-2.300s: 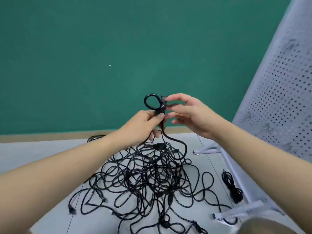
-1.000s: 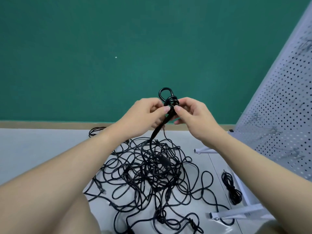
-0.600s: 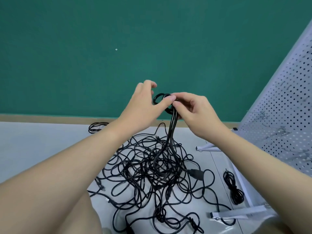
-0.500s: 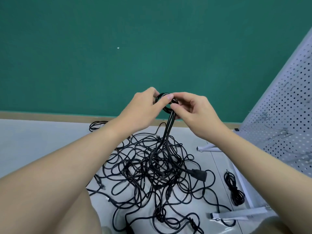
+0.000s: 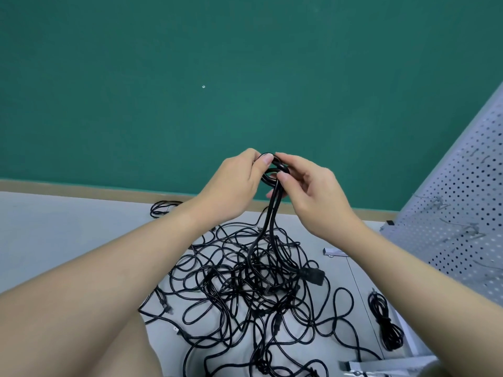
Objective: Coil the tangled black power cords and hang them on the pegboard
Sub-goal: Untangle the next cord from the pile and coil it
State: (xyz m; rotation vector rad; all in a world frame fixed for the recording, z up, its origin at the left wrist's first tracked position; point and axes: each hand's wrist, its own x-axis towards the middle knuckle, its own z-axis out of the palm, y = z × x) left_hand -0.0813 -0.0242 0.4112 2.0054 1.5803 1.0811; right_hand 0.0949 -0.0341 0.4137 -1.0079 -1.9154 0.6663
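Above the tangled cord pile (image 5: 253, 281), both the left hand (image 5: 234, 186) and right hand (image 5: 310, 194) pinch a small starting coil (image 5: 273, 172), pegboard (image 5: 462, 213) hooks bare, most cords left.

The far side of the small coil (image 5: 273, 172) is covered by the left hand (image 5: 231, 186) and the right hand (image 5: 313, 194), so the number of turns in it cannot be counted. The two strands hanging from it are lost in the tangled pile of cords (image 5: 253, 284), where single cords cannot be followed. The near part of the pile is cut off by the bottom edge and partly hidden by the left forearm (image 5: 109, 281). The pegboard (image 5: 462, 213) is cut off by the right edge; its hooks (image 5: 468, 229) are seen too small for their shape to be told. The bundled cord (image 5: 386, 325) beside its foot is too dark for its ends to be made out.
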